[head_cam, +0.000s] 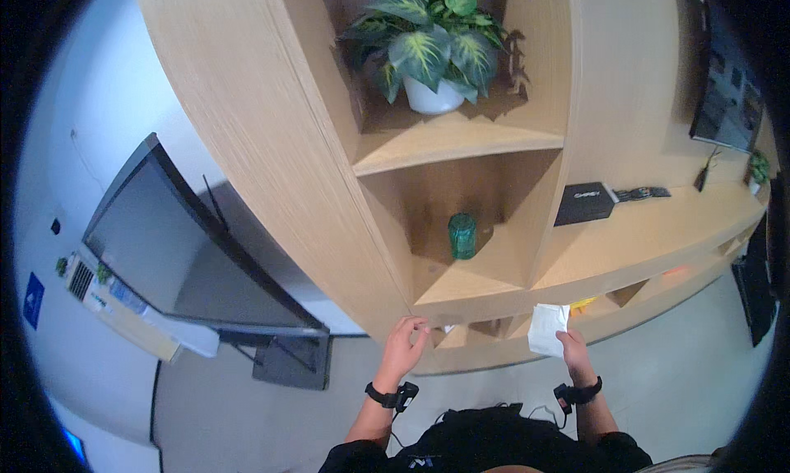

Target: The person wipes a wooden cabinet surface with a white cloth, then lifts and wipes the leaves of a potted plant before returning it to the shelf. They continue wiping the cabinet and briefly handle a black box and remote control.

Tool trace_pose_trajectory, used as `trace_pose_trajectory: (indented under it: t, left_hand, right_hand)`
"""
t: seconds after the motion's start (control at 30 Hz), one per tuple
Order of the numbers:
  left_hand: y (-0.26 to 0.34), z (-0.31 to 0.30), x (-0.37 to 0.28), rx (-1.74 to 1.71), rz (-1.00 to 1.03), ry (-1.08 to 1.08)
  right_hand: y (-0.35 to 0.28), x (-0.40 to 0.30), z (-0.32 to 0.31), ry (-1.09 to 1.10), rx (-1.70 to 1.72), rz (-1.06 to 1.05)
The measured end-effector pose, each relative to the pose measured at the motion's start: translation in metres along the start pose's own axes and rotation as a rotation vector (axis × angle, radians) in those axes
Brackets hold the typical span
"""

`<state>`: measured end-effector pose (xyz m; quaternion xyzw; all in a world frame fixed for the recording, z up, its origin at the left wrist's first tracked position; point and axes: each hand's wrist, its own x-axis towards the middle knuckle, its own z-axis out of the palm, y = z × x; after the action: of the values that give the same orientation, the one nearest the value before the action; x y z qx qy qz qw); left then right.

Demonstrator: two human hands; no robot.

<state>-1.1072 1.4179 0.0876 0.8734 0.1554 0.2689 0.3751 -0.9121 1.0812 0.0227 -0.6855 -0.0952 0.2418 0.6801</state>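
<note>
My right hand point(575, 351) grips a folded white cloth or paper wipe point(547, 330) by its right edge, in front of the lower part of a wooden shelf unit point(475, 369). My left hand point(404, 346) holds nothing, its fingers loosely bent and apart, close to the unit's front edge. Beyond the hands, a teal glass jar or cup point(462, 236) stands upright in a square compartment. On the shelf above it, a leafy potted plant point(432, 59) sits in a white pot, with a small brown figurine point(516, 65) to its right.
A black box point(584, 202) bearing writing and a dark strap-like item point(643, 193) lie on the long ledge to the right. A wall screen point(728, 96) hangs above. Leftward stands a large screen on a stand point(203, 244). Something yellow point(581, 304) shows in a low compartment.
</note>
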Motion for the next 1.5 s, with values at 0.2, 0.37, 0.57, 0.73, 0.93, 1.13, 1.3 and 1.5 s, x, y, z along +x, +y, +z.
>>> trace_pose_trajectory:
  t: [0.2,0.37,0.57,0.73,0.93,1.13,1.3,1.5]
  left_hand:
    - [0.029,-0.051,0.040,-0.062,0.275,-0.116]
    - [0.065,-0.128,0.080,0.156,0.549,-0.125]
    - [0.172,-0.225,0.113,0.364,0.496,-0.427]
    - [0.251,-0.285,0.133,0.189,0.346,-0.650]
    - [0.315,-0.292,0.146,0.402,0.292,-0.603]
    - [0.261,-0.276,0.101,0.445,0.308,-0.646]
    - [0.253,-0.299,0.090,0.525,0.184,-0.615]
    - [0.319,-0.294,0.148,0.562,0.352,-0.220]
  right_hand:
    - [-0.112,-0.030,-0.024,0.297,-0.552,-0.428]
    - [-0.304,-0.079,0.065,0.502,-0.942,-1.273]
    - [-0.415,-0.068,0.094,0.077,-1.041,-1.006]
    - [-0.474,-0.101,0.038,-0.007,-1.200,-0.541]
    - [-0.478,-0.101,-0.237,0.246,-1.390,-0.444]
    - [-0.442,-0.151,-0.355,0.613,-1.491,-0.010]
    - [-0.444,-0.168,-0.362,0.804,-1.609,0.047]
    - [-0.469,-0.108,-0.212,0.852,-1.686,-0.849]
